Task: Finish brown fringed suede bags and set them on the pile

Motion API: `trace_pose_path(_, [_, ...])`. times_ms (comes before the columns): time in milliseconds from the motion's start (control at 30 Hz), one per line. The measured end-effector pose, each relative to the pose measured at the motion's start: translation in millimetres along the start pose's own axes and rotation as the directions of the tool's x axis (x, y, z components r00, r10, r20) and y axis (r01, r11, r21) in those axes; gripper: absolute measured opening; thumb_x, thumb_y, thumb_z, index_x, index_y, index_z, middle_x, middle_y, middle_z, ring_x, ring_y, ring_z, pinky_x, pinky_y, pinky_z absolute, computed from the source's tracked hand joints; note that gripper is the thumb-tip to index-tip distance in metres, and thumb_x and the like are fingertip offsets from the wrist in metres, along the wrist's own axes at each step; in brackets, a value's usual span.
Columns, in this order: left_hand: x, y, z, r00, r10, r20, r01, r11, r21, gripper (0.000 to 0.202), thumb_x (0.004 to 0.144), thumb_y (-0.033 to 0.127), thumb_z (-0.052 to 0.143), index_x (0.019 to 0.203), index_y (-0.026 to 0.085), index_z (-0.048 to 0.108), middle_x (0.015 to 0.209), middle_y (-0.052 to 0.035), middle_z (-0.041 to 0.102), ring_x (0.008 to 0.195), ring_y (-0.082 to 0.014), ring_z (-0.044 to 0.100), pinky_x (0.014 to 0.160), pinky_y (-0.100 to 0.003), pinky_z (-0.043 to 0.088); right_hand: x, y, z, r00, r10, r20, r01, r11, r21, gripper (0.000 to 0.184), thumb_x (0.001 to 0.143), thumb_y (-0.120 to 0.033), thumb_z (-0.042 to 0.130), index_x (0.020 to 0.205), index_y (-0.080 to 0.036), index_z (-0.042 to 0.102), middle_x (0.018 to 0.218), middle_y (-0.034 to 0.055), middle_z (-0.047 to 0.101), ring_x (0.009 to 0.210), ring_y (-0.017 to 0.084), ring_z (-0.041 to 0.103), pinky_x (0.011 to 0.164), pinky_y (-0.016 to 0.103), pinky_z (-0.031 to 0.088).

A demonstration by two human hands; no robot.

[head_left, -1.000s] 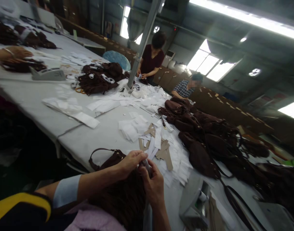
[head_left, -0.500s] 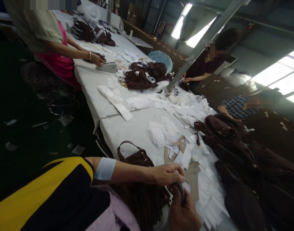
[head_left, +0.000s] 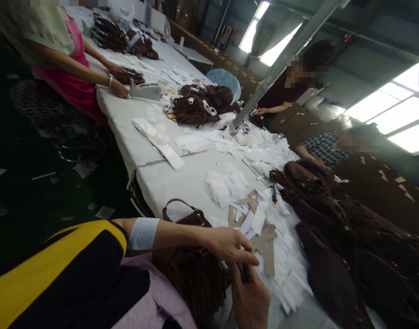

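My left hand [head_left: 232, 246] reaches in from the left, its fingers bent and closed over a dark strap [head_left: 244, 273]. Just below, my right hand [head_left: 252, 294] grips the same strap with thumb and fingers together. Most of the strap is hidden by the fingers, so I cannot tell what it joins. Under my left forearm lies a dark brown fringed handbag [head_left: 196, 278], its looped handle standing up behind the arm. Beige strips [head_left: 269, 251] and white paper pieces [head_left: 292, 274] lie on the table right beside my hands.
A pile of brown bags [head_left: 333, 237] covers the right side of the white table [head_left: 154, 183]. More fringed bags [head_left: 196, 107] sit farther back near a slanted metal post [head_left: 264, 89]. A co-worker in a pink apron [head_left: 75, 87] stands at the left edge; two others work across the table.
Both hands have shifted slightly left in the picture and drawn together, covering most of the strap. The view has turned a little. The pink-aproned co-worker's hands have moved apart.
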State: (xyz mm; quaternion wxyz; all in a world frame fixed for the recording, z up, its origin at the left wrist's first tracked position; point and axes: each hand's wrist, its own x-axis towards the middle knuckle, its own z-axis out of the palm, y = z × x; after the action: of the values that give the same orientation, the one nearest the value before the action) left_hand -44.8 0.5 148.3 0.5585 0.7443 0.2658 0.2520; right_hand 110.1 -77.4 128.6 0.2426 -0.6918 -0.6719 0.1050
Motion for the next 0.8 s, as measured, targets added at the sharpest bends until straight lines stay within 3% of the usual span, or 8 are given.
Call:
trace_pose_path(100, [0, -10, 3.1, 0.999, -0.042, -0.009, 0.04, 0.979, -0.198, 0.03, 0.083, 0.042, 0.058, 0.079, 0.014, 0.066, 0.06, 0.003, 0.056, 0.056, -0.0097, 0.05, 0.054, -0.019, 0.037, 0, -12, -12, 0.976, 0.07, 0.204, -0.099, 0.986, 0.137, 0.058, 0.073, -0.06, 0.057, 0.104, -0.013, 0.07, 0.078, 0.0099, 0.074, 0.067, 0.023, 0.067, 0.058, 0.026, 0.049])
trace_pose_path(200, [-3, -19, 5.3, 0.997, -0.078, 0.012, 0.078, 0.94, -0.331, 0.029, 0.08, 0.04, 0.061, 0.082, 0.012, 0.068, 0.062, 0.0021, 0.058, 0.055, -0.0081, 0.048, 0.052, -0.018, 0.036, 0, -18, -19, 0.963, 0.083, 0.256, -0.141, 0.966, 0.216, 0.055, 0.068, -0.053, 0.065, 0.103, -0.011, 0.071, 0.084, 0.0099, 0.074, 0.073, 0.025, 0.067, 0.064, 0.029, 0.051])
trace_pose_path(433, [-8, -33, 5.5, 0.963, -0.258, -0.081, 0.171, 0.811, -0.56, 0.041, 0.068, 0.051, 0.068, 0.069, 0.01, 0.066, 0.047, 0.0047, 0.047, 0.041, -0.0046, 0.033, 0.041, -0.019, 0.022, -8, -3, -14, 0.978, 0.154, 0.144, -0.183, 0.959, 0.218, 0.052, 0.068, -0.054, 0.066, 0.099, -0.013, 0.073, 0.088, 0.0109, 0.074, 0.077, 0.026, 0.067, 0.071, 0.031, 0.051])
trace_pose_path(667, [10, -38, 43.0, 0.862, -0.398, -0.313, -0.05, 0.549, -0.834, 0.048, 0.06, 0.056, 0.074, 0.072, 0.012, 0.062, 0.047, 0.0071, 0.043, 0.04, -0.0043, 0.032, 0.041, -0.019, 0.021, -19, -12, 12, 0.984, 0.172, 0.054, -0.18, 0.948, 0.263, 0.044, 0.083, -0.054, 0.05, 0.074, -0.014, 0.064, 0.059, 0.0003, 0.06, 0.055, 0.015, 0.052, 0.051, 0.023, 0.04])
trace_pose_path(733, [10, -40, 46.8, 0.867, -0.378, -0.324, -0.068, 0.556, -0.829, 0.049, 0.065, 0.059, 0.07, 0.074, 0.012, 0.061, 0.048, 0.0069, 0.043, 0.042, -0.0046, 0.032, 0.042, -0.018, 0.022, -20, -12, 14, 0.983, 0.181, 0.044, -0.186, 0.948, 0.26, 0.042, 0.083, -0.053, 0.05, 0.072, -0.015, 0.062, 0.057, -0.0009, 0.057, 0.053, 0.013, 0.049, 0.05, 0.022, 0.038])
trace_pose_path(800, [4, -42, 42.3, 0.916, -0.298, -0.269, -0.005, 0.662, -0.75, 0.051, 0.073, 0.062, 0.061, 0.076, 0.012, 0.062, 0.049, 0.0061, 0.043, 0.043, -0.0054, 0.033, 0.043, -0.019, 0.024, -21, -7, 13, 0.985, 0.153, 0.075, -0.167, 0.957, 0.238, 0.039, 0.082, -0.052, 0.051, 0.068, -0.016, 0.06, 0.054, -0.0022, 0.054, 0.051, 0.012, 0.045, 0.049, 0.022, 0.035])
